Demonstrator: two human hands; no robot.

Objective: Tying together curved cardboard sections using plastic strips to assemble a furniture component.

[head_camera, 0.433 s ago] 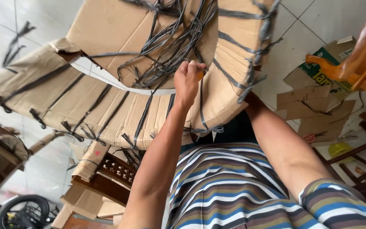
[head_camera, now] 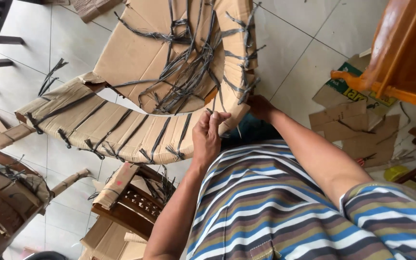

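Observation:
A curved furniture piece wrapped in brown cardboard [head_camera: 121, 126] and bound with black plastic straps [head_camera: 188, 72] lies across the tiled floor in front of me. My left hand [head_camera: 209, 137] is at the near edge of the wrapping, its fingertips pinched on a loose black strap end [head_camera: 211, 111]. My right hand [head_camera: 261, 107] grips the cardboard edge just to the right, partly tucked under it. A striped shirt [head_camera: 275, 212] fills the bottom of the view.
An orange-brown wooden furniture part [head_camera: 400, 53] juts in at the upper right above flat cardboard scraps [head_camera: 352, 125]. A carved wooden piece, partly wrapped [head_camera: 131, 202], sits at lower left. More wooden furniture [head_camera: 1, 202] stands at the far left, and strap offcuts [head_camera: 50, 77] lie on the tiles.
My left hand has drawn back from the strap tangle to the cardboard's near edge. My right hand, hidden before, now shows at the edge.

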